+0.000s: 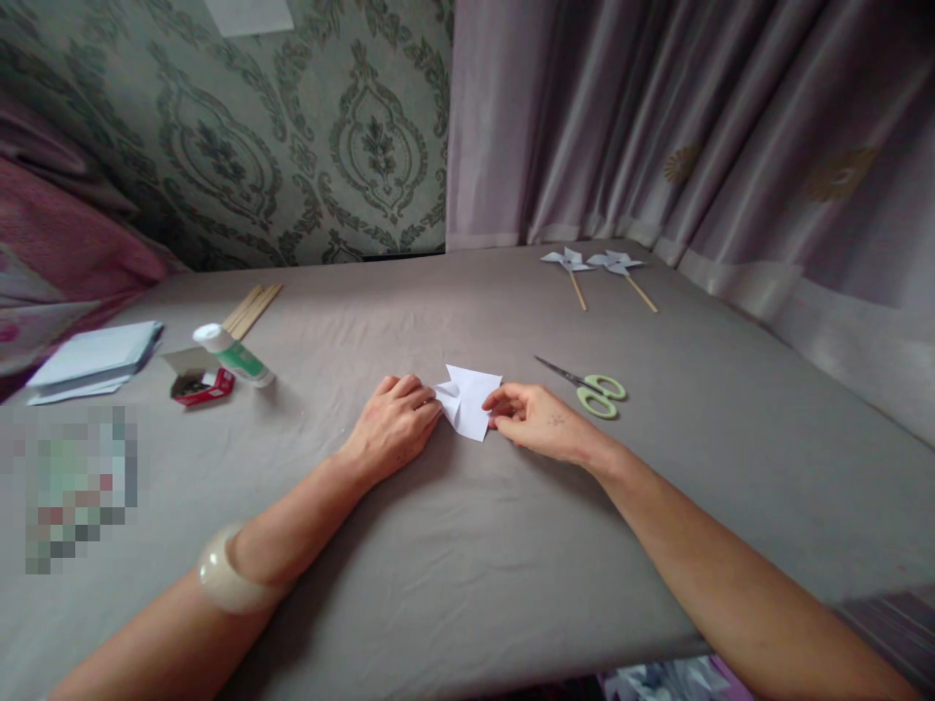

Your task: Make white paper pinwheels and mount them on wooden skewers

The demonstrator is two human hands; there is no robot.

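A small white piece of paper (pixel 476 397) with cut flaps lies at the middle of the cloth-covered table. My left hand (pixel 398 417) is closed on its left side, where a flap is bent inward. At the paper's right edge, my right hand (pixel 537 419) pinches it between thumb and fingers. Scissors (pixel 595 391) with pale green handles rest just beyond my right hand, blades pointing away to the left. Two finished-looking paper pinwheels (pixel 568 261) on wooden sticks lie near the curtain.
On the left stand a glue stick (pixel 238 355) with a white cap and an opened red box (pixel 203 387) of small items. Wooden sticks (pixel 252 310) lie behind them, beside a stack of paper (pixel 98 358). A blurred patch (pixel 80 492) hides something nearer. The table (pixel 467 545) meets a curtain (pixel 584 117).
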